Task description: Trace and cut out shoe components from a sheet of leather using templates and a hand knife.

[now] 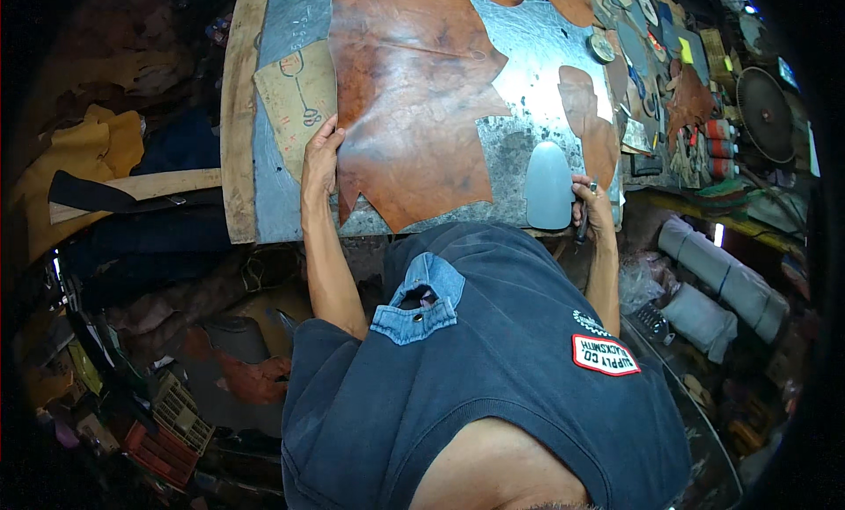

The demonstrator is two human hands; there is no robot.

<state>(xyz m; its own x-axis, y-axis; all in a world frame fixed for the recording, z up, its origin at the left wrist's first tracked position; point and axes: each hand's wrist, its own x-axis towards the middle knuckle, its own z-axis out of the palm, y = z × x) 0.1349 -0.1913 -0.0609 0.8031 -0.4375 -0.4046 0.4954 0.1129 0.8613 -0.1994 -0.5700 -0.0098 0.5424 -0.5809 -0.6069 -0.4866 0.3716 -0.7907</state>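
Note:
A large brown leather piece (414, 114) with an irregular, cut outline lies across the metal-topped table in front of me. My left hand (321, 158) is closed at its left edge, the fingertips and thumb on the leather. Under that edge, a tan card pattern (295, 105) with blue and red markings sticks out. My right hand (594, 206) is closed round a slim dark-handled tool (581, 227) at the near right of the table; its working end is hard to make out. Just left of it lies a pale grey rounded template (547, 184).
More brown leather pieces (590, 114) lie at the right and far edge. A small round tin (601, 48) stands near them. Beyond the table's right side are cluttered patterns, red-banded bottles (722, 149) and a round fan (764, 114). A wooden edge (236, 114) borders the table's left.

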